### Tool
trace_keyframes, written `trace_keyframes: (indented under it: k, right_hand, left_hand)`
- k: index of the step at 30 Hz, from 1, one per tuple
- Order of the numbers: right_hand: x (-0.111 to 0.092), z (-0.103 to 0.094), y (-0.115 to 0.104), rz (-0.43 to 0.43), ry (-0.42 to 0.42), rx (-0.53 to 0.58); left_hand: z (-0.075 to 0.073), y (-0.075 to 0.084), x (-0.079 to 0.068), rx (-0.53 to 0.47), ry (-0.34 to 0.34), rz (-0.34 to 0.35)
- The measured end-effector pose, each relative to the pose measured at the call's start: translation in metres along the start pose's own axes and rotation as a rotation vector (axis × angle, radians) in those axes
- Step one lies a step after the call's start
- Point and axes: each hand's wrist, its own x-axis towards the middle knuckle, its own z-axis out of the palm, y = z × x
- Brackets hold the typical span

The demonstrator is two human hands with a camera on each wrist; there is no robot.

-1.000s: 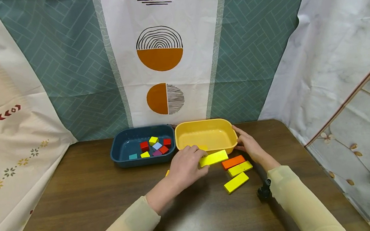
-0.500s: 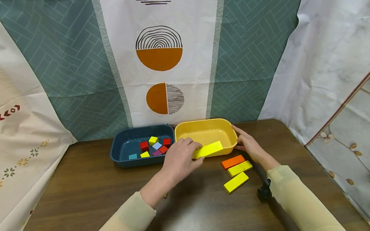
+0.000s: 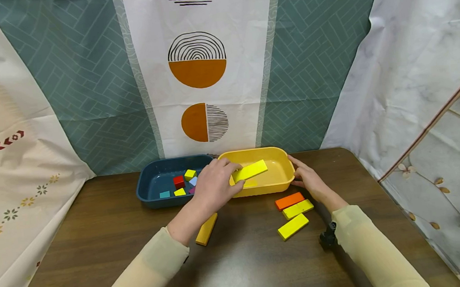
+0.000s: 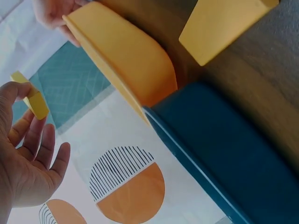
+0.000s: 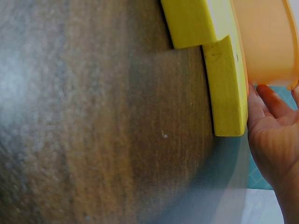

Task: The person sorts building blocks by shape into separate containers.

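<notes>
My left hand (image 3: 216, 182) pinches a flat yellow block (image 3: 250, 171) between thumb and fingers, holding it over the yellow bin (image 3: 278, 187). In the left wrist view the same yellow block (image 4: 36, 103) is gripped at one end, the other fingers spread loosely. At the bin's right end my right hand (image 3: 310, 181) rests with fairly straight fingers against the wall; the right wrist view shows that hand (image 5: 275, 135) touching the orange-looking bin (image 5: 266, 42). Something yellow lies inside the bin, partly hidden below the held block.
Left of the yellow bin stands a dark blue bin (image 3: 152, 200) with several small coloured cubes. An orange block (image 3: 290, 201) and two yellow blocks (image 3: 293, 226) lie before my right hand. Another yellow-orange block (image 3: 206, 229) lies near my left forearm, on the wooden table (image 3: 251, 263).
My left hand has carried the yellow block up and leftward from the bin's front edge to above its inside. The yellow-orange block by the forearm has come into view. My right hand stays put.
</notes>
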Motion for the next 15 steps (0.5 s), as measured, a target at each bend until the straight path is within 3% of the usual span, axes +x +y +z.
trace_keyframes:
  k: [15]
  right_hand:
    - [-0.002,0.001,-0.003,0.007,-0.008,-0.005]
  left_hand:
    - [-0.009,-0.007,0.020,0.058,-0.048,-0.032]
